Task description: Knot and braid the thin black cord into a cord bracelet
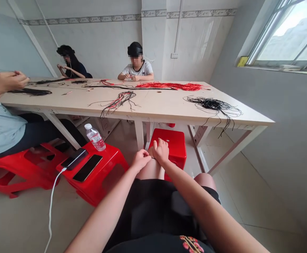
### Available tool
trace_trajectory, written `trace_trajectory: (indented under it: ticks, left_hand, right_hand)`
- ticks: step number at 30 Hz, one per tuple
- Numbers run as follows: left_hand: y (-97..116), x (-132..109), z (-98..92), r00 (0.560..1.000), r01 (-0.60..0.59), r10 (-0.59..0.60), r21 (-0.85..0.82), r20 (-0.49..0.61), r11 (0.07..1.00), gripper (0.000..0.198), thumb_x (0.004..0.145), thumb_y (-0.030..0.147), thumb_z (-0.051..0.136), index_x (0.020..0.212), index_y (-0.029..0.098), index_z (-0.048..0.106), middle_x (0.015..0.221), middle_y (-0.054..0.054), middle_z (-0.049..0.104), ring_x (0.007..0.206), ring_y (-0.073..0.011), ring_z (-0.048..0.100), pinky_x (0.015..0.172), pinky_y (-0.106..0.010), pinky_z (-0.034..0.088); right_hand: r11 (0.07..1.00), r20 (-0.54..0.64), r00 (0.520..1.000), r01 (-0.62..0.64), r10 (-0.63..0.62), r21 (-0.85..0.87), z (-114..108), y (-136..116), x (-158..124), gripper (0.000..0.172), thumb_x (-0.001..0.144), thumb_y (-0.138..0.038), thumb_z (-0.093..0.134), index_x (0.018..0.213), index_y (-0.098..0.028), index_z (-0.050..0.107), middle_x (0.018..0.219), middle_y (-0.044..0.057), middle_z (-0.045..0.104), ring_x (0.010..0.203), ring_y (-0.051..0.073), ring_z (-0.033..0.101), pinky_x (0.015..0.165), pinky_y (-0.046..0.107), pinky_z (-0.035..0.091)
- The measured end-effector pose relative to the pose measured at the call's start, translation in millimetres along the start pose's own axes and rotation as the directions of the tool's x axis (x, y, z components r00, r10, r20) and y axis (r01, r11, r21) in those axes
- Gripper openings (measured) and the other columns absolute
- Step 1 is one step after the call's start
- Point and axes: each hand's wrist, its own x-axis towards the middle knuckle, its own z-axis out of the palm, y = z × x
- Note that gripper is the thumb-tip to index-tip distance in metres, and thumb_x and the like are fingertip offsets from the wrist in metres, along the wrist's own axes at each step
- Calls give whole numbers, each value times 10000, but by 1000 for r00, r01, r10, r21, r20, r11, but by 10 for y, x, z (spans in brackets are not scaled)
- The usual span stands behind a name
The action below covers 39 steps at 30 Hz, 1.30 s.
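Observation:
My left hand [140, 161] is at my raised knee, thumb and fingers pinched together on a thin black cord [153, 158]. The short visible stretch of cord runs across the skin of the knee towards my right hand [161, 151]. That hand rests on the knee with its fingers extended and slightly apart; whether the cord passes under its palm is hidden. Both hands are below the table edge, in front of a red plastic stool [176, 138].
On the pale table [166, 105] lie a black cord bundle [212, 103], a red-and-black bundle [121, 100] and red cords [174, 86]. Left, another red stool [111, 154] bears a water bottle [95, 137], a phone [88, 168] and a cabled black device [75, 159]. Several people sit around the table.

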Motion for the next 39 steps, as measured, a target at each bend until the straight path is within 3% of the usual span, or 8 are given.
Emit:
trace_trajectory:
  ticks: [7, 16, 33, 39]
  left_hand:
    - [33, -38, -25, 999, -24, 24, 25, -23, 999, 84, 574, 171, 585, 618, 182, 515, 534, 50, 503, 496, -83, 421, 487, -200, 317]
    - [-1, 25, -17, 998, -69, 69, 36, 8, 997, 85, 583, 179, 581, 643, 176, 520, 563, 44, 528, 530, -88, 457, 500, -194, 331]
    - [32, 38, 64, 1000, -12, 12, -14, 4, 1000, 139, 561, 223, 608, 653, 186, 511, 533, 55, 504, 491, -85, 432, 490, -202, 331]
    - [17, -3, 60, 985, -165, 167, 61, -33, 984, 99, 601, 227, 583, 643, 187, 502, 558, 43, 508, 523, -91, 455, 533, -215, 372]
  right_hand:
    - [1000, -16, 1000, 1, -1, 28, 6, -32, -14, 455, 898, -396, 304, 1193, -114, 506, 1135, 140, 581, 1095, 267, 464, 828, 348, 397]
    - [1000, -23, 1000, 7, -6, 16, -51, -28, 1, 420, 891, -404, 329, 1173, -151, 511, 1130, 120, 586, 1071, 265, 473, 820, 348, 400]
    - [1000, -29, 999, 20, -20, 5, -7, 63, 46, 402, 895, -421, 311, 1137, -170, 511, 1094, 107, 587, 1058, 270, 463, 820, 372, 413]
    - [1000, -31, 999, 27, -27, 13, 1, 50, 54, 401, 894, -420, 315, 1135, -168, 511, 1104, 106, 586, 1047, 271, 468, 812, 371, 420]
